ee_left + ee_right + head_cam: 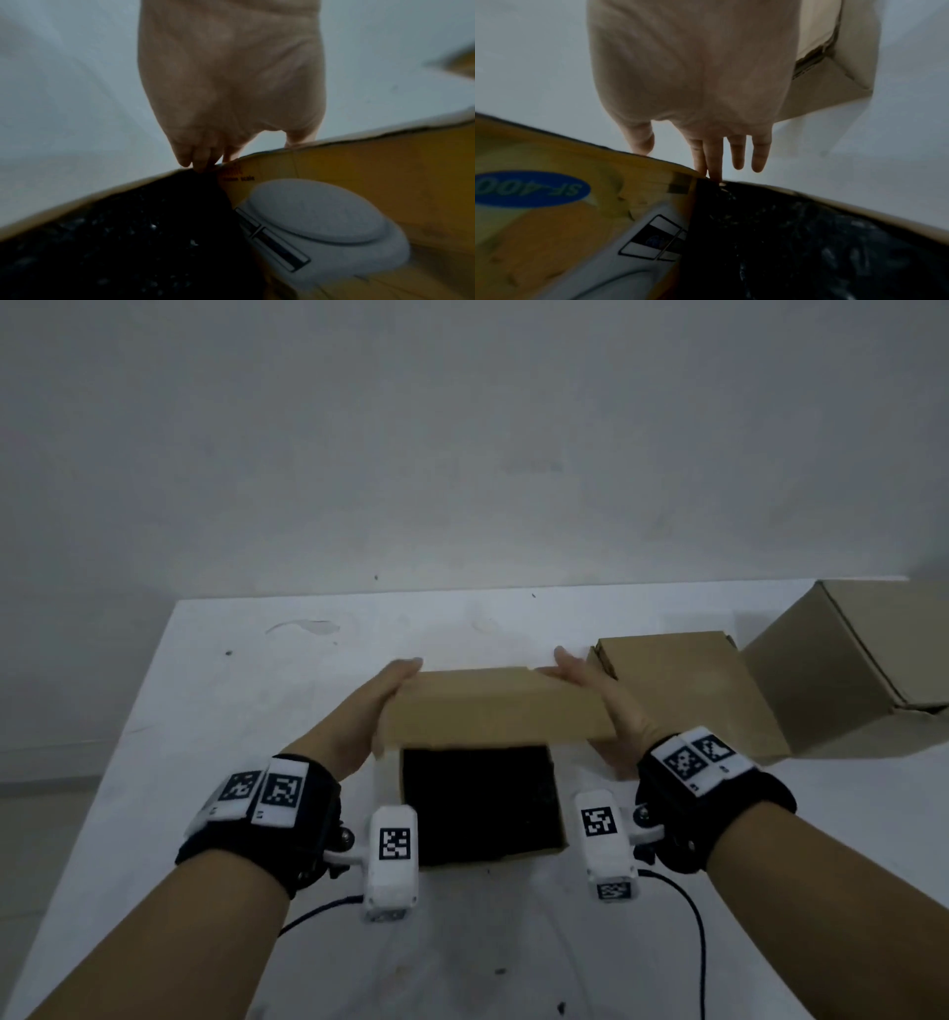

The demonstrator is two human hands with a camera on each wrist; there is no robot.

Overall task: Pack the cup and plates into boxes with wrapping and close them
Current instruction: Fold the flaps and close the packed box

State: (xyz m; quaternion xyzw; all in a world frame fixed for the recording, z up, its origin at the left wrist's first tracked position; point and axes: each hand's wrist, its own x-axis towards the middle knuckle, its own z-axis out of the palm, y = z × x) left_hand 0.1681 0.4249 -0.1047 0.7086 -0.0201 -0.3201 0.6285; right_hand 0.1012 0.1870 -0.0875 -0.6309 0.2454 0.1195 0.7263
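An open cardboard box (560, 819) stands on the white table (246, 711), filled with black wrapping (477, 798). Its brown lid (493, 706) is tilted partway over the opening. My left hand (395, 683) lies flat against the lid's left end, and my right hand (570, 667) against its right end, fingers straight. In the left wrist view the lid's yellow printed inner face (372, 168) hangs over the black wrapping (123, 243). In the right wrist view my thumb and first fingers (713, 162) touch the lid's corner (675, 178). No cup or plate shows.
A closed flat cardboard box (683, 690) sits just right of my right hand. A larger closed box (862, 660) stands at the table's far right, also seen as the box (849, 60) behind my right hand. Black cables (688, 916) trail from the wrist cameras.
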